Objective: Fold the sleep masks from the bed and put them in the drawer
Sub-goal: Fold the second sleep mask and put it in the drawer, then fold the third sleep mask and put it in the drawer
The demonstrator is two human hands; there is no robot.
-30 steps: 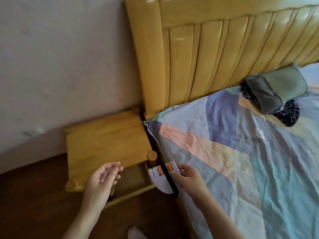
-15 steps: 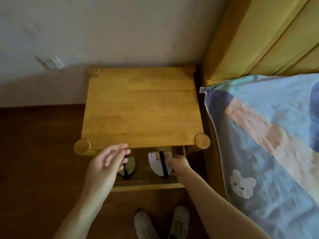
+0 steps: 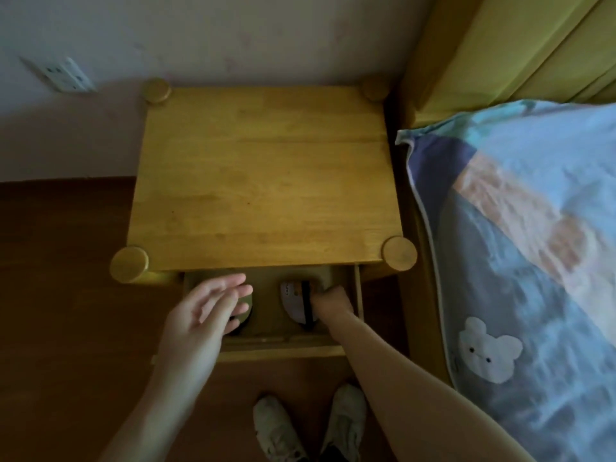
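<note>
The wooden nightstand's drawer [image 3: 280, 350] stands pulled out below the top. Inside on the right lies a folded white sleep mask [image 3: 295, 303] with a black strap, and my right hand [image 3: 331, 303] is down in the drawer with its fingers closed on it. A second folded mask [image 3: 246, 311], greenish with a dark edge, lies in the left part of the drawer, mostly hidden by my left hand [image 3: 203, 315]. That hand hovers above it with the palm up and the fingers spread, holding nothing.
The nightstand top [image 3: 263, 181] is bare wood with round corner posts. The bed with a patchwork quilt [image 3: 520, 245] runs along the right, a yellow headboard [image 3: 506, 45] behind it. A wall socket [image 3: 63, 76] sits at the left. My shoes [image 3: 310, 428] stand on the dark floor.
My right hand carried the white mask from the bed edge down into the drawer. The view swung from the bed to over the nightstand. My left hand stayed open by the drawer.
</note>
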